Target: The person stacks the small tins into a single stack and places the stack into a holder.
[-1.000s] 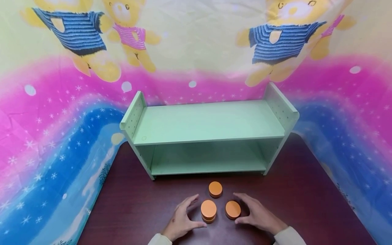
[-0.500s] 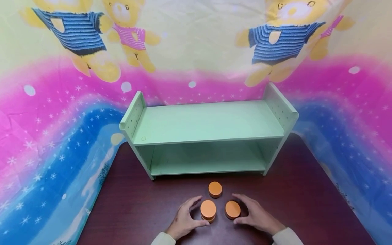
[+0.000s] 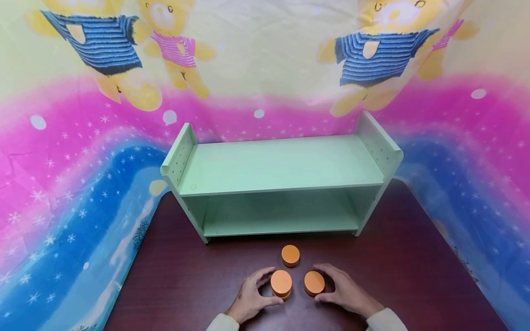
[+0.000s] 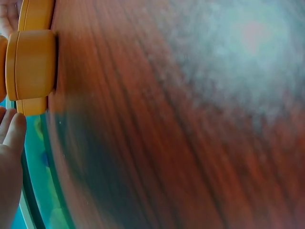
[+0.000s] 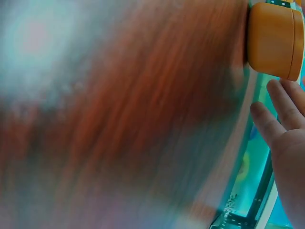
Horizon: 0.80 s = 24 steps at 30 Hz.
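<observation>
Your left hand (image 3: 250, 296) curves around the outer side of the stacked orange tubs (image 3: 281, 282), just to its right. Your right hand (image 3: 349, 292) mirrors it around the single tub (image 3: 314, 282), just to its left. Whether either grips, I can't tell. Beyond, between those two, stands the back tub (image 3: 290, 254); past it, the green shelf (image 3: 281, 165) runs lengthwise, left to right.

orange containers (image 3: 290, 255): 4 | hands (image 3: 251, 294) (image 3: 348, 290): 2 | shelf unit (image 3: 281, 165): 1 | table (image 3: 174, 285): 1
</observation>
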Motion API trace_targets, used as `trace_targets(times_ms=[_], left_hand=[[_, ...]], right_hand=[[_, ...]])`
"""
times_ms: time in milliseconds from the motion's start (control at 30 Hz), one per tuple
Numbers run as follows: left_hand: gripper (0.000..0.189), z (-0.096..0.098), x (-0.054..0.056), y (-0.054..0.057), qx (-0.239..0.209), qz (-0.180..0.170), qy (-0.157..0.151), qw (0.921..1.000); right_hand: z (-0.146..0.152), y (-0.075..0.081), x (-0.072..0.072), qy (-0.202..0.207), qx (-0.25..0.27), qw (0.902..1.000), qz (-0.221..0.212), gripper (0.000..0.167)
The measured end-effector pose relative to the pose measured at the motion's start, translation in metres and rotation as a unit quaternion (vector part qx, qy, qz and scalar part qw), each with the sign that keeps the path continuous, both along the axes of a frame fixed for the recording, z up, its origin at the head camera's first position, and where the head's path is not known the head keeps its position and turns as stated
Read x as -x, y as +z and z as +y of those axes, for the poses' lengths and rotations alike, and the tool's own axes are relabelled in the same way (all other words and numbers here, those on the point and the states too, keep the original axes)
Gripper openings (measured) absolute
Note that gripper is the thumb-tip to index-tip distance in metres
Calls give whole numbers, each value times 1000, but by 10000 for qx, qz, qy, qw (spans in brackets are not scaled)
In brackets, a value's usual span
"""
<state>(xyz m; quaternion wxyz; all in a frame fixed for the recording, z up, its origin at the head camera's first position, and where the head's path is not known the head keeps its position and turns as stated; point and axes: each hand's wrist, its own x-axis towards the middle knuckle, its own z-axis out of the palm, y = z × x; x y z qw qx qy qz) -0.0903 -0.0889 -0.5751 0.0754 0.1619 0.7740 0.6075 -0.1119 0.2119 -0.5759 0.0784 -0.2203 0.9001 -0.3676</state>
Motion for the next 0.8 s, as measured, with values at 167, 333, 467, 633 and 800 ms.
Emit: trace_targets(times_ms=[167, 333, 467, 633, 800], left_hand=[[75, 1, 0, -1, -160, -274, 69, 9995], [71, 1, 1, -4, -297, -397, 131, 9987], [67, 1, 2, -6, -389, -405, 170, 9983], [65, 1, 2, -7, -567, -347, 174, 9976], [64, 1, 2, -7, -794, -310, 154, 9962]], right_hand=[[0, -2, -2, 39, -42, 9999, 95, 75], [-1, 0, -1, 64, -20, 10000, -59, 76], [0, 0, -1, 86, -17, 9998, -179, 77], [0, -2, 1, 57, 29, 9995, -308, 76], [0, -4, 2, 6, 76, 9992, -390, 76]])
